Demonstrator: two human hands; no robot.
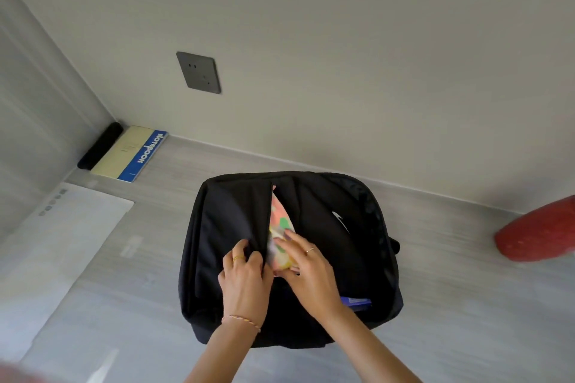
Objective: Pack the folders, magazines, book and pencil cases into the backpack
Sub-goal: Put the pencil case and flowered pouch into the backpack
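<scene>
A black backpack (326, 242) lies flat on the grey table, with a pocket slit open down its middle. My left hand (245, 274) grips the left edge of that opening and holds it apart. A colourful pink, green and yellow pencil case (280, 221) sits partly inside the slit. My right hand (306, 267) holds the case's near end, fingers over its top. A blue item (356, 301) peeks from the backpack's near right edge. A yellow and blue notebook (130, 154) lies in the far left corner beside a black pencil case (99, 146).
A translucent white folder (56, 242) lies on the table at the left. A red rounded object (538, 230) juts in at the right edge. A grey wall socket (199, 71) is on the wall behind. The wall runs close behind the backpack.
</scene>
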